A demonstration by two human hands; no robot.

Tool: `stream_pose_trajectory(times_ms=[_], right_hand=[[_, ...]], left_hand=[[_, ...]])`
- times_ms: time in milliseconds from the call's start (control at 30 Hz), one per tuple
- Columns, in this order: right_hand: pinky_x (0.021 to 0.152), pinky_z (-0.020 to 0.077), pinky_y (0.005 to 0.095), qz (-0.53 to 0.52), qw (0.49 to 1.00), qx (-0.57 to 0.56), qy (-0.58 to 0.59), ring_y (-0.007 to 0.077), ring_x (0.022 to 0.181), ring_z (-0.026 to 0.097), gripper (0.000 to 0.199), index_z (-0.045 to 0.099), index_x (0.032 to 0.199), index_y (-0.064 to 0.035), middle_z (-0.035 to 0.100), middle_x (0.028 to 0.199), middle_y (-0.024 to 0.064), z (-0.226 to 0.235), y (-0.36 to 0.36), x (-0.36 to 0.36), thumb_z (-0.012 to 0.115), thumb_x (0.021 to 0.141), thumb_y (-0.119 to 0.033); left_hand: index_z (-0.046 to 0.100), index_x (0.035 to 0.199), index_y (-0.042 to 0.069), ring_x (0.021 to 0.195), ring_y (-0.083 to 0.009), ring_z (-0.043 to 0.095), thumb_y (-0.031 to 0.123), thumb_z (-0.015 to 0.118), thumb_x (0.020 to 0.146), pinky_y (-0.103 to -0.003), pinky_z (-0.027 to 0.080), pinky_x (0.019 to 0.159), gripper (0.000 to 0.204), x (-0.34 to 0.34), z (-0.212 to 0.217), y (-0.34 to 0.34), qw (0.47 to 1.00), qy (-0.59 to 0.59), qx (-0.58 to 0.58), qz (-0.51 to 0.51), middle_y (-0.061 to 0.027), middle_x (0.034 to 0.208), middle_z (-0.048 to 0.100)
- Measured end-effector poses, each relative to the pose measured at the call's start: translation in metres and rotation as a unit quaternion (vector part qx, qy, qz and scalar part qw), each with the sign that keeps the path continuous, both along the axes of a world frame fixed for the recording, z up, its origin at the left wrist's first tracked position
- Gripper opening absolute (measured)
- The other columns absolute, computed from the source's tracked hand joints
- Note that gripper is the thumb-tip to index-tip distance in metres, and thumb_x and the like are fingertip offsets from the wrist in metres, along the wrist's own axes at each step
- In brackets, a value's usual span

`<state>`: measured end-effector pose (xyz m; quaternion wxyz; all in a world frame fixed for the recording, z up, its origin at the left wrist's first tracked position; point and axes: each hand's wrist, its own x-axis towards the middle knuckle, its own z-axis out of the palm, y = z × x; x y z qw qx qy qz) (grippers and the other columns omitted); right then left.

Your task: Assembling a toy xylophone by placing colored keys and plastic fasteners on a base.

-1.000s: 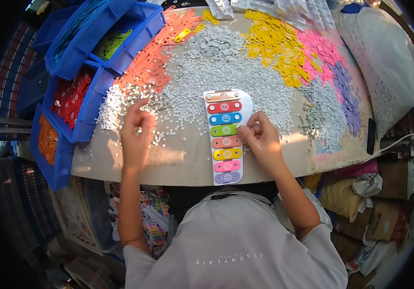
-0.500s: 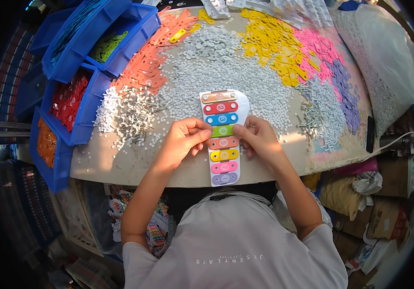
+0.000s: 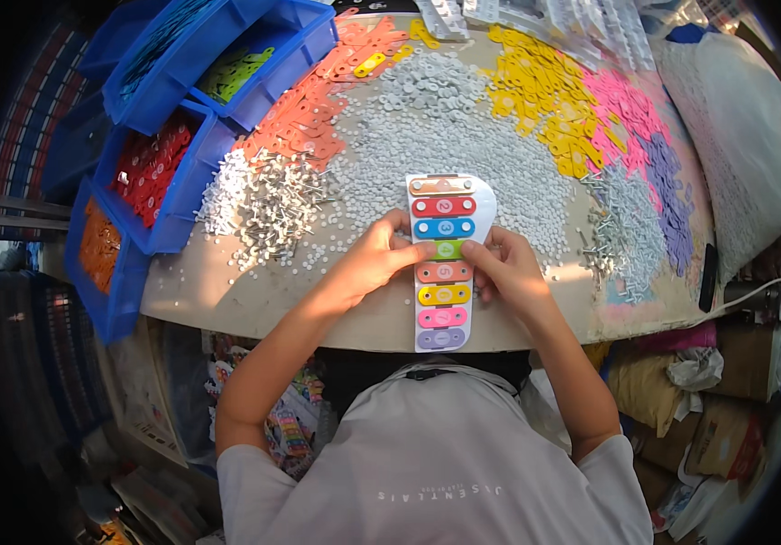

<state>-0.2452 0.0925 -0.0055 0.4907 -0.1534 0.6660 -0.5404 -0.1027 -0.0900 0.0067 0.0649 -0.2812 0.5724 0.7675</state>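
A small toy xylophone (image 3: 483,198), a white backing with a column of coloured bars, stretches over the table's near edge. My left hand (image 3: 372,262) is closed at its left edge, the thumb on the left end of the green bar (image 3: 447,249) and the other fingers partly hidden. On the opposite side my right hand (image 3: 514,271) grips the edge, its thumb pressing the green bar's right end. White round caps show at both ends of the tan bar (image 3: 440,186), the red bar (image 3: 444,207) and the blue bar (image 3: 445,228). Lower bars show dark spots at their ends.
Small white caps (image 3: 454,136) spread across the table beyond the toy. Pins lie in a left heap (image 3: 272,204) and a right heap (image 3: 625,232). Orange (image 3: 304,127), yellow (image 3: 545,100), pink (image 3: 622,104) and purple (image 3: 672,209) bars are piled around. Blue bins (image 3: 168,238) stand left.
My left hand has come in to the green bar, its thumb now on the left end. The right thumb stays on the other end. The whole view has shifted slightly.
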Motion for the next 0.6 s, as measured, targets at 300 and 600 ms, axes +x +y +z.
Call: stream_pose_trajectory(times_ms=[300,600], right_hand=[[0.042,0.0428,0.0218,0.000,1.000,-0.002,0.000,0.0066,0.047,0.053,0.030,0.057,0.093,-0.0013,0.059,0.063,0.0007,0.002,-0.003,0.001,0.071,0.097,-0.028],[0.042,0.0429,0.0225,-0.021,1.000,-0.019,-0.002,0.0081,0.046,0.054,0.026,0.055,0.090,-0.0018,0.059,0.061,0.0015,-0.006,-0.003,0.004,0.069,0.098,-0.023]], left_hand=[[0.051,0.111,-0.004,0.085,-0.0151,0.068,0.016,0.074,0.092,-0.027,0.054,0.075,0.036,0.003,-0.007,0.008,0.998,0.040,0.002,0.057,-0.0129,0.091,0.070],[0.049,0.111,0.001,0.082,-0.0117,0.066,0.010,0.067,0.097,-0.026,0.052,0.071,0.025,0.002,-0.045,0.008,0.994,0.061,-0.076,0.046,-0.0090,0.089,0.069]])
